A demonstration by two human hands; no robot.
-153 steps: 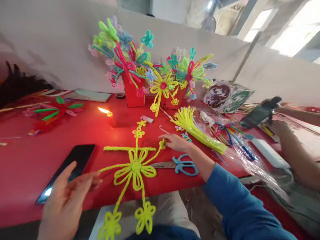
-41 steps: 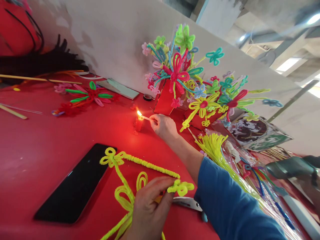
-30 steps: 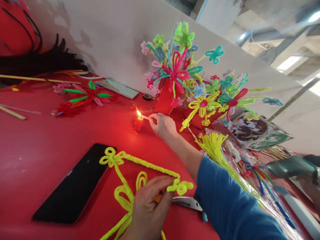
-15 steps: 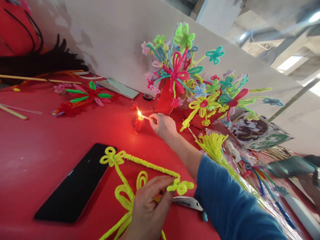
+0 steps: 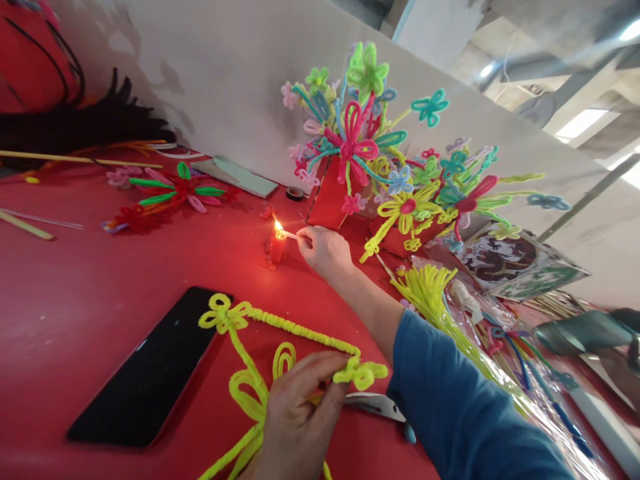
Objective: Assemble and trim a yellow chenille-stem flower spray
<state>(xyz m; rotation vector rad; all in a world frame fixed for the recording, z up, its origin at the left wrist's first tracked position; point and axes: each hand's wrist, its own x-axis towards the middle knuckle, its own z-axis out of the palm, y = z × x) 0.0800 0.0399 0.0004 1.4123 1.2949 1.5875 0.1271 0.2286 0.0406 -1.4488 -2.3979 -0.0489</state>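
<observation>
Between the thumb and fingers of my left hand [image 5: 305, 413] is a small yellow pipe cleaner flower [image 5: 363, 373], close to the lower middle of the view. A fuzzy yellow stem runs from it to another looped flower [image 5: 223, 313] over a phone's corner. More yellow pipe cleaner loops [image 5: 249, 397] lie beside and partly behind the left hand. Farther forward, my right hand [image 5: 327, 250] pinches a thin pale stick [image 5: 290, 235]. Its tip is at the flame of a short red candle [image 5: 278, 248]. A metal blade [image 5: 375, 404], partly hidden, lies under the left hand.
A black phone [image 5: 145, 373] lies on the red tabletop [image 5: 75, 280] at left. Pipe cleaner bouquets [image 5: 353, 143] stand behind the candle. Yellow pipe cleaners [image 5: 430, 293] and plastic packets are at right. A roll of black tape [image 5: 295, 193] sits near the wall.
Almost nothing differs. My right hand and the pale stick have shifted very slightly left at the flame; my left hand stays on the yellow flower.
</observation>
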